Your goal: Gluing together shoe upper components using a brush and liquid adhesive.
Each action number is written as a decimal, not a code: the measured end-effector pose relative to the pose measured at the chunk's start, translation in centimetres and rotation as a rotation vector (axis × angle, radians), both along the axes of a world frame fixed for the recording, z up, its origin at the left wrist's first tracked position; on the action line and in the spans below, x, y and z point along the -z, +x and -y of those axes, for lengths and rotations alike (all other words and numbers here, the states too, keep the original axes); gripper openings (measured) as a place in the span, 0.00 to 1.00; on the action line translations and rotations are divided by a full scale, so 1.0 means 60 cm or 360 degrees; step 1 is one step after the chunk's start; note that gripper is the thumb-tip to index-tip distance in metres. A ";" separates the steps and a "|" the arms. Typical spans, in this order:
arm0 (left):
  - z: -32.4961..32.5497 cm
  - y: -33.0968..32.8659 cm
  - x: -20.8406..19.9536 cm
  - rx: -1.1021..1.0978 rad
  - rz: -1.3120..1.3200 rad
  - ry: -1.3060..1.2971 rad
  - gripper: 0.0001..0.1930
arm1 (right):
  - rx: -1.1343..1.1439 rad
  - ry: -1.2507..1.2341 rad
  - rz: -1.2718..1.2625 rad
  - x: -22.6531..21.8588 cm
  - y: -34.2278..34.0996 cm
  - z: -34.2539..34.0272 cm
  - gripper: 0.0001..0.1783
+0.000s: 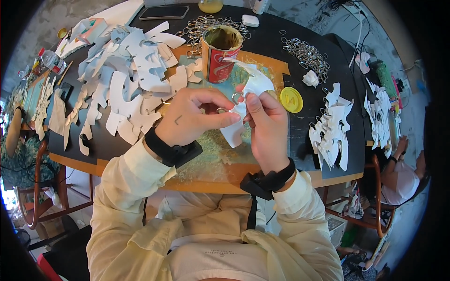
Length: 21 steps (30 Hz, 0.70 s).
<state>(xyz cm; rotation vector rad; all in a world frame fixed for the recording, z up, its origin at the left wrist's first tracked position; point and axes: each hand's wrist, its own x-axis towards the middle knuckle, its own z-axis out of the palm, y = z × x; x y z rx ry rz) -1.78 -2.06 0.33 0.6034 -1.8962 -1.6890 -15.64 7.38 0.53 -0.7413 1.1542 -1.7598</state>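
Over the table's middle I hold up a white cut-out sheet piece (258, 85) with curved, pointed edges. My right hand (269, 129) is closed on it, thumb pressed on its front face. From the other side my left hand (185, 112) pinches a narrow part of the same piece between thumb and fingers. A metal ring (236, 97) sits at this narrow part, next to the left fingertips. Whether the ring is threaded through the piece cannot be made out. Behind my hands stands an opened red tin (221, 63) with brownish residue on its inner wall.
White cut pieces (136, 70) lie heaped at left. Metal rings lie in a far pile (199, 28) and a right pile (307, 54). A yellow lid (291, 99), crumpled tissue (310, 78) and white pieces with rings (330, 126) are at right. Other people sit on both sides.
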 end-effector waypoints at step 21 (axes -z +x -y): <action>-0.012 -0.006 -0.005 -0.0048 -0.0048 -0.0009 0.11 | 0.0021 0.0004 0.0075 0.008 -0.010 0.000 0.13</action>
